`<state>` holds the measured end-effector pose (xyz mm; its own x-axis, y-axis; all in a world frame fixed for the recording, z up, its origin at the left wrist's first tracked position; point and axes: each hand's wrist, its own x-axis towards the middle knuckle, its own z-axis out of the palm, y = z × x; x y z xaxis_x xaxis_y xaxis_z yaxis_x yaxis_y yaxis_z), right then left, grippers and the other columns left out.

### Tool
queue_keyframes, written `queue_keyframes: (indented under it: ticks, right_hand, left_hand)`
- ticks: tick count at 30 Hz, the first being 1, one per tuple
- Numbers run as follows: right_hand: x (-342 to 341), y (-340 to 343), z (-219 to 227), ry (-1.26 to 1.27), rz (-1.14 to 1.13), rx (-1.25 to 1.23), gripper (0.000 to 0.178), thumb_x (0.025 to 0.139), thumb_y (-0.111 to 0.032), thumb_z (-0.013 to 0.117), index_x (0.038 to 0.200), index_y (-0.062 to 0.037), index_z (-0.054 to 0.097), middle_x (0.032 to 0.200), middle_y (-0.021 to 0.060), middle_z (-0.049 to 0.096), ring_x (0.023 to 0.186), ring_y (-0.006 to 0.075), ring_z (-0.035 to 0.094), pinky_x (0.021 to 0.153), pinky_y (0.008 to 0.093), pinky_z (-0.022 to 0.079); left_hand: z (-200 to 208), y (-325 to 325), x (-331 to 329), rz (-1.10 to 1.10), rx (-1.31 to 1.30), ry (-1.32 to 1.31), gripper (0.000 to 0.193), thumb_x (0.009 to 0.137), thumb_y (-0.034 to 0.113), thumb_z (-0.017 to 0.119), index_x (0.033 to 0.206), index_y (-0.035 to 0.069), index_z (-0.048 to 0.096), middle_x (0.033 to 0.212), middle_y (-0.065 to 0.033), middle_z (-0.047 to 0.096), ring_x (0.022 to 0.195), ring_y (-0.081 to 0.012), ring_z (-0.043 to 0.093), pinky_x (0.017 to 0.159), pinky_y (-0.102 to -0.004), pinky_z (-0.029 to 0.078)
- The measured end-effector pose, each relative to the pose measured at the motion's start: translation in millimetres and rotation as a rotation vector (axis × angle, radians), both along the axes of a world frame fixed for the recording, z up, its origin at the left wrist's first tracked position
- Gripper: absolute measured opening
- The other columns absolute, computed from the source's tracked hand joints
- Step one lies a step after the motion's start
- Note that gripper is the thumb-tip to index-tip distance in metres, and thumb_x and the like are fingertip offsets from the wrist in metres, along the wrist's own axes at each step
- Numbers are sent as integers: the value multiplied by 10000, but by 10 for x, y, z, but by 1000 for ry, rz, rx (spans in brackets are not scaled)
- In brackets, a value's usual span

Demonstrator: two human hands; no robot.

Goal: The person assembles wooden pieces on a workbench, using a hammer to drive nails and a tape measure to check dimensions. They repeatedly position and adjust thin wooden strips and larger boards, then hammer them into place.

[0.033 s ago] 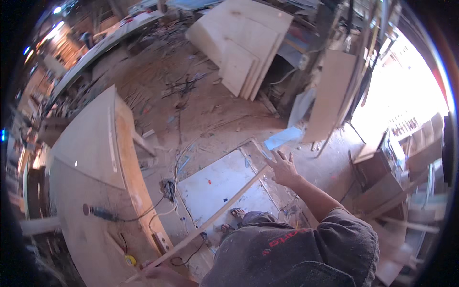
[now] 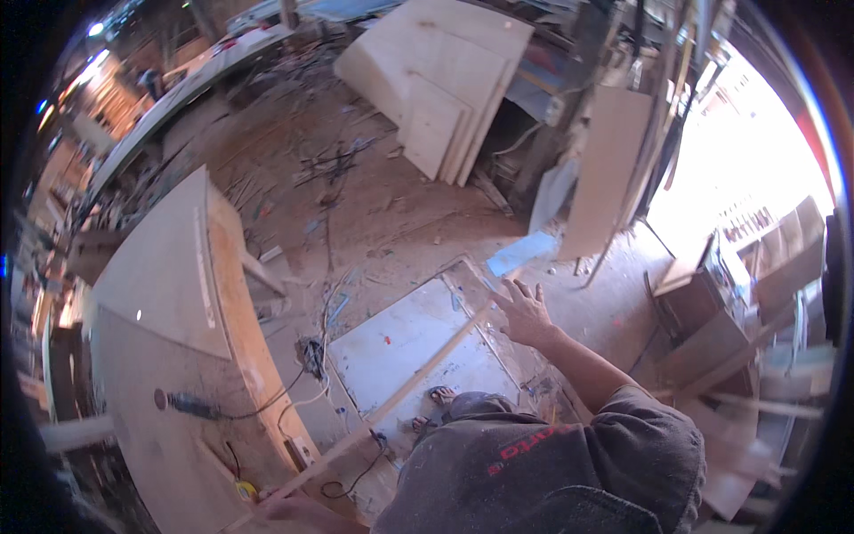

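Since so long a wooden strip (image 2: 431, 368), slanting over the white panel (image 2: 391, 334), likely needs steadying at both ends, the right hand (image 2: 527, 319) spreads its fingers at the far end, while the left hand's (image 2: 298, 510) grip, nearer the body, is too blurred to tell.

The long, narrow, pale wooden strip (image 2: 391, 402) looks bare and matt; the loose dark-grey cloth shirt (image 2: 569, 481), matt too. At upper centre, flat pale plywood sheets (image 2: 436, 71) look smooth.

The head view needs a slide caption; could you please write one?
Left hand and spread right hand at a long wooden strip over a white panel.
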<state>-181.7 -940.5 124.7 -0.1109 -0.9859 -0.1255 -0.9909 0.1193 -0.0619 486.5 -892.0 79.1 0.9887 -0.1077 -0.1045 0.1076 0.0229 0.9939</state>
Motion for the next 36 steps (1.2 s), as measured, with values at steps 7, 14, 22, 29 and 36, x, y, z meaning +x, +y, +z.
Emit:
queue_keyframes:
  ticks: [7,14,22,29,36]
  right_hand:
    - [71,821,-93,-149,-396,195,653,804,-402,774,1398,-227,565,1498,140,434,1426,361,370,1128,640,321]
    - [-127,1411,-449,-312,-587,446,290,796,-323,740,1022,-141,752,1178,141,683,1195,336,611,1006,660,424]
    - [-1025,1084,-368,-337,-571,158,281,824,-392,742,984,-161,754,1050,112,707,1121,304,639,943,628,446]
    - [-1895,-312,765,-657,-295,-457,289,879,-311,744,1022,-61,710,1009,146,670,1012,357,643,875,451,523]
    - [-1861,-1425,1960,-847,53,-840,602,888,-363,768,1351,-45,551,1169,194,673,1177,332,622,995,421,494]
  left_hand:
    - [640,-1043,-560,-189,-21,-541,477,1037,523,420,983,74,574,721,-20,529,623,-184,538,539,-350,434]
    - [1017,-1783,-1631,-450,-230,-707,487,1044,517,415,970,56,556,704,-25,497,608,-163,515,519,-314,423]
    - [1074,-2449,-3927,-920,-549,-616,490,1051,505,426,846,62,465,605,8,406,524,-123,434,463,-258,352]
    - [806,-2687,-5849,-1325,-681,-530,438,1018,457,534,935,30,481,738,-51,525,600,-119,503,516,-279,391]
    - [-16,-3172,-7018,-1887,-777,-515,492,980,325,614,1293,-41,517,1080,-153,602,906,-199,573,758,-307,460]
